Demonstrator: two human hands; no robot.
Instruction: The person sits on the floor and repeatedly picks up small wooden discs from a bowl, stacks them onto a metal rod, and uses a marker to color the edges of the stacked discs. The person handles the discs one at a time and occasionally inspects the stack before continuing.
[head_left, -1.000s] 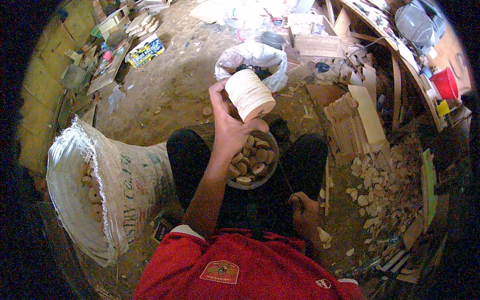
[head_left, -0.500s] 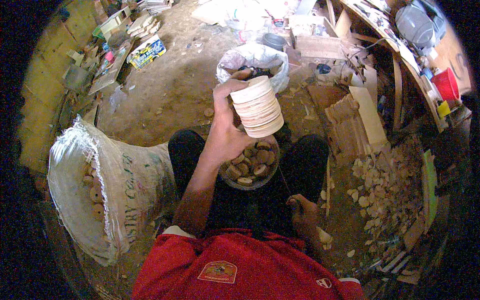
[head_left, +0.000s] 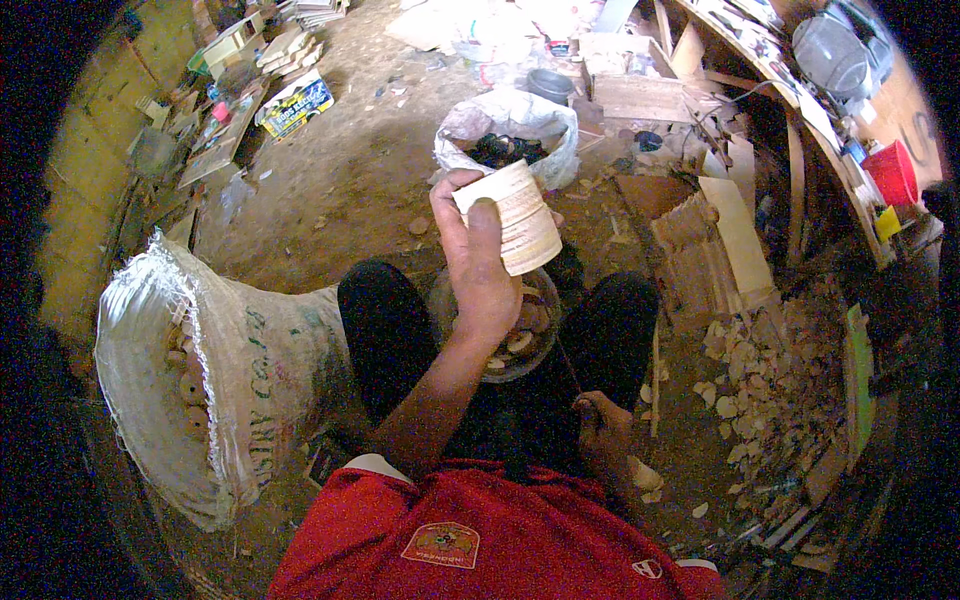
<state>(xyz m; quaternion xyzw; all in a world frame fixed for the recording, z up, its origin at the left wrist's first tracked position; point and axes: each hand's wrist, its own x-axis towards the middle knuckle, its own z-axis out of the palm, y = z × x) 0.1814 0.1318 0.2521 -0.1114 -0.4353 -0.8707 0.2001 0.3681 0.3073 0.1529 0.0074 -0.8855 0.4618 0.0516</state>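
Nearest, a thin rod (head_left: 570, 367) is held in the curled fingers of the right hand (head_left: 604, 422). Over a round bowl (head_left: 505, 377), a tilted stack of wooden discs (head_left: 525, 215) is gripped by the left hand (head_left: 482, 268); were that squeeze loosened, discs could be spilled. The stack is pale, cylindrical, brown-streaked. Beyond, an open white sack (head_left: 563, 140) is seen.

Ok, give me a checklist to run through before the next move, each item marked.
1. Left hand grips the stack of pale discs: ok.
2. Right hand closed on the thin strand: ok.
3. Far end of the strand free: cannot tell, too fine to follow by the bowl.
4. Bowl between the knees, pieces inside: ok.
5. Whole bowl in sight: not ok, the left hand covers part.
6. Sack at the left open, discs showing: ok.
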